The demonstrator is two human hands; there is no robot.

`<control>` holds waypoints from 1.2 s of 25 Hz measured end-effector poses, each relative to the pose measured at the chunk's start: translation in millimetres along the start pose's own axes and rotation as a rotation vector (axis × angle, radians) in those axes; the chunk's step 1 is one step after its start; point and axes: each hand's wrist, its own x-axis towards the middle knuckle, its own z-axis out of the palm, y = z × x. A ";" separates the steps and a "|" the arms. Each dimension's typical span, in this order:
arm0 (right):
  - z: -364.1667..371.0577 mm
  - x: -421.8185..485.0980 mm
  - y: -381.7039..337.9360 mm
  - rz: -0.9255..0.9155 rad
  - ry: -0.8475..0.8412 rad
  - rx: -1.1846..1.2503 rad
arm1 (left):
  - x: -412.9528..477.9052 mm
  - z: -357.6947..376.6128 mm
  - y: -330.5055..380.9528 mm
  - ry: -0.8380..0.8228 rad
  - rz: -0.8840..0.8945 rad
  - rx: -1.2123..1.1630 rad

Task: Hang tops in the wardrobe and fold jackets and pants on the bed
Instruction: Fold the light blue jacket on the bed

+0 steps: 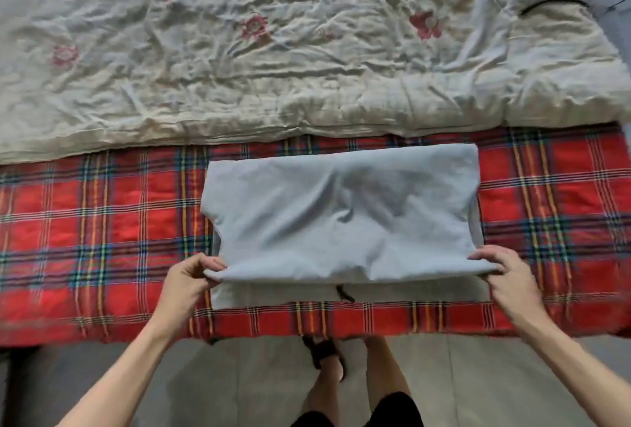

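A light grey garment (pixel 341 215) lies partly folded on the red plaid blanket (pixel 102 221) at the near edge of the bed. Its top layer is doubled over, and a lower layer shows beneath the near fold with a short dark cord (pixel 345 294) poking out. My left hand (pixel 191 276) pinches the near left corner of the folded layer. My right hand (pixel 505 273) pinches the near right corner. Both corners are lifted slightly off the layer below.
A crumpled cream quilt (pixel 273 51) with faded red flowers covers the far part of the bed. A thin black cable (pixel 553 3) lies at its far right. Below the bed edge are grey floor tiles (pixel 205 375) and my legs and feet (pixel 327 368).
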 end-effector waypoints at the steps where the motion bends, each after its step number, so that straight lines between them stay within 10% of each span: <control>1: 7.0 -5.6 13.2 0.068 -0.018 0.019 | -2.0 7.4 -21.3 0.019 -0.066 -0.016; 6: 37.7 -1.3 31.6 0.226 0.091 0.085 | 31.6 36.5 -70.9 0.341 -0.327 -0.333; 17: 42.7 -12.4 40.2 0.071 0.075 -0.202 | 1.8 62.2 -57.4 0.499 -0.143 0.141; 24: 106.8 62.1 -75.1 -0.614 0.242 -0.520 | 77.5 138.7 31.7 0.313 0.664 0.829; 30: 157.2 139.0 -56.6 -0.816 0.112 -0.882 | 159.8 176.9 17.3 0.092 0.766 1.202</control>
